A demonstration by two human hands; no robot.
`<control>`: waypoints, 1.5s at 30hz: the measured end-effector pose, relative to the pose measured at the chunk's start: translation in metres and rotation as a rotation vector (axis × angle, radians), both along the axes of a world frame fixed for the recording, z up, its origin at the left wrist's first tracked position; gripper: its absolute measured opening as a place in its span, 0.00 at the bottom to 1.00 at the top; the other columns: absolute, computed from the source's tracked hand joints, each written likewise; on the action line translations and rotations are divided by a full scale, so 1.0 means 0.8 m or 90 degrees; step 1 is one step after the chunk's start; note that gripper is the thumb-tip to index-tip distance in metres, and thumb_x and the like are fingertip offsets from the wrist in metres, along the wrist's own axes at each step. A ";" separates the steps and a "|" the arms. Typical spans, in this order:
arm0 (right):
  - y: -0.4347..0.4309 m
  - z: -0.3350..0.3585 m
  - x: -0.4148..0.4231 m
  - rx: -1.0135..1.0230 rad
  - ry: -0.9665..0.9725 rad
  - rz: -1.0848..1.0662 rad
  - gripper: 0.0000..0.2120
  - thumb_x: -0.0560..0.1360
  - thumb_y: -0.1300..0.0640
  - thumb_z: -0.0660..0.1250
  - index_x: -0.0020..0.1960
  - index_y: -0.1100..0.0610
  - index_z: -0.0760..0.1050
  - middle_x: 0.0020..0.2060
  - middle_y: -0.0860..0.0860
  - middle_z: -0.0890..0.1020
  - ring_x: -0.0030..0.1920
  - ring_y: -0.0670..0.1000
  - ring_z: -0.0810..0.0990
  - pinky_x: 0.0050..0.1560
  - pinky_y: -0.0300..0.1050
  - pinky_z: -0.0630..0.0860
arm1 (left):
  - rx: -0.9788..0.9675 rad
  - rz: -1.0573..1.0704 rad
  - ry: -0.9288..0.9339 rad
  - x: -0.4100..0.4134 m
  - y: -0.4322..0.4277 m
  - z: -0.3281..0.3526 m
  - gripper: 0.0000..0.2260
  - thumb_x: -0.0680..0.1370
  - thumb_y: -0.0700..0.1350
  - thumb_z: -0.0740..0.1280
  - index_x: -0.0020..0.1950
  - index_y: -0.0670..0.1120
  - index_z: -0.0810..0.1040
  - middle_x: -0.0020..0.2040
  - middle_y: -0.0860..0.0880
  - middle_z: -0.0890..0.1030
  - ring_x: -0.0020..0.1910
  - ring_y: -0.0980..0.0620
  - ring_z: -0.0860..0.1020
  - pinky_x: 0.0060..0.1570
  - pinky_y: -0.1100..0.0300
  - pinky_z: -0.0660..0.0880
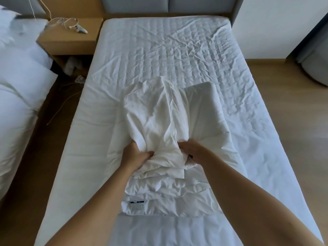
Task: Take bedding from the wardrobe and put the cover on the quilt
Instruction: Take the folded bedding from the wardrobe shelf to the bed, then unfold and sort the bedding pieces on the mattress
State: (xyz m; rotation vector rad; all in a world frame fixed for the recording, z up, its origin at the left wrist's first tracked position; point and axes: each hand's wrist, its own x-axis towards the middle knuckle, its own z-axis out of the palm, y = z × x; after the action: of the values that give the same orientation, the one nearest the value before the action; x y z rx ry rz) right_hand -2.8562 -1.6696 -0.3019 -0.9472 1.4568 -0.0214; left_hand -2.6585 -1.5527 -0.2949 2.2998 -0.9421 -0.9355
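A white quilt cover lies bunched in the middle of the bed, its far end spread toward the headboard. Under its near end sits a folded white quilt with a blue-and-white label at its front left corner. My left hand grips a gathered fold of the cover from the left. My right hand grips the same bunch from the right. A second folded white piece lies just right of the cover.
A wooden nightstand with a coiled white cable stands left of the bed. Another bed with white bedding fills the far left. Wooden floor runs along the right side, with a grey object in the corner.
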 end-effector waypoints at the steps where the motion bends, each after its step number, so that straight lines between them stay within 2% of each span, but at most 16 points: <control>1: 0.003 0.005 -0.002 -0.015 -0.016 -0.005 0.19 0.66 0.52 0.81 0.52 0.61 0.81 0.38 0.52 0.86 0.40 0.52 0.86 0.35 0.46 0.81 | -0.027 0.020 0.065 0.000 0.003 0.003 0.28 0.64 0.53 0.82 0.58 0.44 0.79 0.51 0.48 0.84 0.52 0.47 0.82 0.52 0.53 0.79; 3: 0.011 0.022 -0.007 -0.027 -0.035 -0.014 0.17 0.66 0.54 0.80 0.51 0.61 0.82 0.35 0.52 0.86 0.37 0.52 0.87 0.32 0.45 0.80 | -0.097 0.142 0.294 0.004 0.007 0.012 0.26 0.64 0.50 0.83 0.59 0.45 0.82 0.51 0.46 0.86 0.50 0.45 0.85 0.47 0.53 0.82; 5: 0.019 0.040 -0.010 -0.043 -0.058 -0.022 0.17 0.65 0.55 0.80 0.49 0.61 0.82 0.33 0.52 0.86 0.35 0.52 0.86 0.30 0.46 0.80 | -0.084 0.256 0.535 0.016 0.009 0.021 0.24 0.67 0.56 0.80 0.58 0.46 0.85 0.52 0.43 0.87 0.49 0.43 0.86 0.40 0.53 0.83; 7: 0.027 0.059 -0.012 -0.082 -0.080 -0.025 0.19 0.60 0.54 0.80 0.48 0.61 0.82 0.35 0.54 0.86 0.36 0.53 0.86 0.33 0.50 0.82 | -0.008 0.217 0.700 0.034 0.011 0.026 0.27 0.68 0.65 0.75 0.59 0.49 0.86 0.56 0.42 0.85 0.55 0.42 0.84 0.44 0.51 0.83; 10: 0.037 0.082 -0.019 -0.129 -0.116 -0.023 0.17 0.64 0.57 0.80 0.50 0.62 0.83 0.43 0.59 0.87 0.43 0.56 0.87 0.46 0.58 0.83 | -0.027 0.144 0.792 0.058 0.010 0.025 0.32 0.69 0.70 0.72 0.65 0.50 0.82 0.64 0.41 0.82 0.64 0.40 0.80 0.54 0.46 0.81; 12: 0.045 0.097 -0.032 -0.140 -0.111 -0.018 0.14 0.67 0.59 0.79 0.51 0.62 0.83 0.44 0.59 0.87 0.43 0.56 0.86 0.47 0.57 0.83 | -0.090 0.170 0.817 0.064 0.004 0.029 0.32 0.72 0.70 0.70 0.65 0.49 0.82 0.65 0.40 0.81 0.64 0.39 0.79 0.55 0.43 0.80; 14: 0.056 0.106 -0.049 -0.143 -0.099 -0.011 0.14 0.68 0.62 0.79 0.52 0.62 0.83 0.45 0.59 0.87 0.45 0.57 0.87 0.49 0.54 0.83 | -0.119 0.205 0.808 0.058 -0.008 0.040 0.27 0.76 0.65 0.68 0.62 0.46 0.84 0.62 0.38 0.82 0.59 0.38 0.82 0.48 0.44 0.82; 17: 0.074 0.116 -0.084 -0.118 -0.114 0.003 0.17 0.68 0.60 0.80 0.55 0.60 0.83 0.48 0.57 0.87 0.49 0.56 0.87 0.51 0.51 0.84 | -0.024 0.153 0.700 0.029 -0.022 0.066 0.17 0.76 0.45 0.73 0.61 0.38 0.82 0.55 0.35 0.84 0.47 0.38 0.85 0.40 0.47 0.83; 19: 0.078 0.122 -0.110 -0.063 -0.135 -0.011 0.25 0.63 0.52 0.82 0.57 0.57 0.82 0.51 0.55 0.87 0.52 0.55 0.86 0.54 0.51 0.83 | -0.038 0.101 0.616 0.008 -0.030 0.076 0.16 0.74 0.35 0.73 0.61 0.35 0.80 0.53 0.34 0.84 0.43 0.39 0.85 0.38 0.47 0.83; 22: 0.070 0.125 -0.136 0.006 -0.225 -0.140 0.35 0.61 0.41 0.83 0.62 0.57 0.81 0.57 0.57 0.85 0.57 0.57 0.85 0.55 0.50 0.82 | -0.118 0.024 0.523 -0.019 -0.038 0.098 0.13 0.73 0.31 0.73 0.58 0.37 0.81 0.52 0.37 0.85 0.44 0.42 0.86 0.42 0.49 0.83; 24: 0.063 0.126 -0.135 0.007 -0.243 -0.219 0.37 0.59 0.40 0.84 0.63 0.56 0.81 0.56 0.57 0.85 0.56 0.56 0.85 0.53 0.51 0.82 | -0.161 -0.077 0.468 -0.033 -0.042 0.112 0.15 0.73 0.30 0.74 0.57 0.41 0.81 0.55 0.41 0.85 0.51 0.43 0.85 0.50 0.51 0.82; 28: 0.072 0.134 -0.125 -0.017 -0.135 -0.185 0.43 0.50 0.44 0.89 0.61 0.57 0.79 0.52 0.54 0.86 0.53 0.56 0.85 0.58 0.54 0.81 | -0.170 -0.315 0.372 -0.058 -0.047 0.144 0.23 0.71 0.39 0.79 0.64 0.48 0.79 0.60 0.51 0.83 0.60 0.52 0.82 0.61 0.55 0.78; 32: 0.089 0.145 -0.155 -0.034 -0.180 -0.267 0.40 0.52 0.53 0.88 0.61 0.59 0.79 0.54 0.56 0.86 0.55 0.58 0.85 0.59 0.57 0.81 | -0.205 -0.439 0.253 -0.094 -0.068 0.179 0.20 0.72 0.43 0.79 0.58 0.57 0.77 0.56 0.61 0.80 0.57 0.61 0.79 0.59 0.69 0.73; 37: 0.106 0.178 -0.225 -0.214 -0.258 -0.412 0.26 0.58 0.57 0.86 0.53 0.63 0.84 0.49 0.59 0.87 0.49 0.59 0.87 0.49 0.54 0.84 | -0.302 -0.464 0.168 -0.163 -0.090 0.213 0.29 0.70 0.44 0.80 0.68 0.49 0.74 0.62 0.53 0.78 0.62 0.57 0.76 0.65 0.63 0.69; 41: 0.119 0.206 -0.292 -0.365 -0.318 -0.486 0.26 0.60 0.62 0.84 0.57 0.59 0.84 0.53 0.59 0.86 0.53 0.60 0.86 0.52 0.57 0.83 | -0.334 -0.479 0.180 -0.235 -0.101 0.236 0.28 0.70 0.47 0.81 0.66 0.53 0.73 0.56 0.57 0.79 0.59 0.57 0.77 0.60 0.64 0.70; 45: 0.132 0.223 -0.375 -0.445 -0.332 -0.533 0.26 0.63 0.66 0.82 0.60 0.58 0.82 0.54 0.58 0.86 0.54 0.59 0.86 0.49 0.53 0.83 | -0.318 -0.515 0.217 -0.325 -0.112 0.247 0.28 0.70 0.47 0.80 0.66 0.49 0.73 0.61 0.52 0.80 0.62 0.52 0.78 0.67 0.56 0.72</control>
State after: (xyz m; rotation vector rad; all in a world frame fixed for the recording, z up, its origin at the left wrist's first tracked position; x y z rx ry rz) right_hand -3.1564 -1.5636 -0.1237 -0.7117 1.2546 -1.3612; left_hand -2.9184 -1.6421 -0.0972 1.2750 -1.7473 -1.1671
